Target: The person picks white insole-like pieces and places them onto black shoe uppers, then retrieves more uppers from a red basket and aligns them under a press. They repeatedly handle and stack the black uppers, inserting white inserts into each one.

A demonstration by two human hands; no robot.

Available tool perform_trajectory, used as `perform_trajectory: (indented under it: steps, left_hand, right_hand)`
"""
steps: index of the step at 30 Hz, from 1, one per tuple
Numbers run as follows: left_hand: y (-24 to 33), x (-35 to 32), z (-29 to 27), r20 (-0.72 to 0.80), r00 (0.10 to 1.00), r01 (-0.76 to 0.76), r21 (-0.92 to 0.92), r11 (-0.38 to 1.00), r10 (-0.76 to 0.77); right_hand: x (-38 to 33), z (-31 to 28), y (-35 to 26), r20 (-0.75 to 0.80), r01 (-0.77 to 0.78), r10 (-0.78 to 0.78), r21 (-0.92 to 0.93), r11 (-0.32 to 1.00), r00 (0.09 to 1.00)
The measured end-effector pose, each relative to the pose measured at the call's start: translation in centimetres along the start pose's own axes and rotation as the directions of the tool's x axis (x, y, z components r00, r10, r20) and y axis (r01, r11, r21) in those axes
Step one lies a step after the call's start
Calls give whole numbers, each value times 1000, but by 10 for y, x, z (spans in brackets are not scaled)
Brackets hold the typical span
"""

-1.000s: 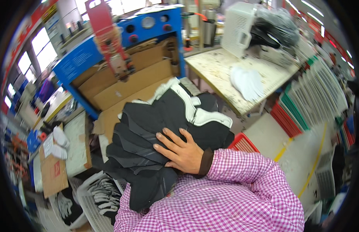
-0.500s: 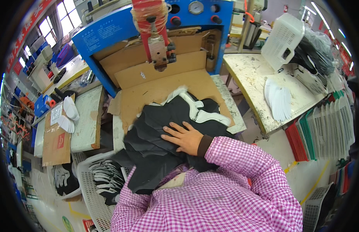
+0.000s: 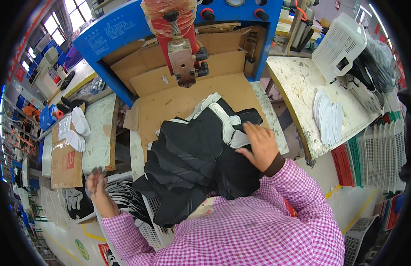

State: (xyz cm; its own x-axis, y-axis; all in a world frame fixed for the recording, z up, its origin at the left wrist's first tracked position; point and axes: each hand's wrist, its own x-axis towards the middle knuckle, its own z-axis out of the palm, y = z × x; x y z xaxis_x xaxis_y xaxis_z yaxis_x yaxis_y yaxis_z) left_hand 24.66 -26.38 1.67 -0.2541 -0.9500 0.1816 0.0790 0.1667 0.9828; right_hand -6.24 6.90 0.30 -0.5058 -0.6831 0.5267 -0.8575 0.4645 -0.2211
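Observation:
A fanned pile of black fabric pieces [image 3: 188,155] lies on the brown cardboard bed in front of me, its near end hanging over toward my lap. White-edged shoe-upper pieces [image 3: 224,124] show along its far side. My right hand [image 3: 261,147] rests on the pile's right edge, thumb spread from the fingers, beside a white trim part. Off to the left, my left hand [image 3: 99,191] is raised with nothing visible in it, fingers loosely apart and a little blurred. Below it, a white basket [image 3: 153,217] holds a stack of black-and-white pieces [image 3: 126,197].
A blue press [image 3: 112,44] with a red, plastic-wrapped head [image 3: 181,62] rises over the bed. White insole-shaped pieces [image 3: 327,117] lie on the right table [image 3: 298,97], near a tipped white crate [image 3: 340,44]. Stacked crates [image 3: 374,153] stand right; pale pieces [image 3: 77,133] lie left.
My right hand has slid from the middle of the pile to its right edge. My left hand, hidden before, now shows above the basket at the left. The view has shifted slightly.

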Motion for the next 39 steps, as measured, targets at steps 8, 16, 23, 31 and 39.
perform_trajectory:
  steps: [8,16,23,31,39]
  left_hand:
    - [-20,-6,112,502,854,188,-49,981,-138]
    - [-26,-37,100,804,565,771,-434,467,-186]
    - [-26,-66,120,766,562,787,-611,-82,-313]
    - [10,-66,138,605,716,581,-240,777,-348]
    - [19,-17,147,589,701,713,-555,429,-402]
  right_hand:
    - [9,-44,7,144,27,-128,555,832,981]
    - [78,-38,50,557,-413,-98,711,569,825]
    - [115,9,54,631,-630,-215,772,82,745]
    - [135,46,53,559,-181,-275,626,758,782]
    - [122,34,86,227,-330,325,892,308,918]
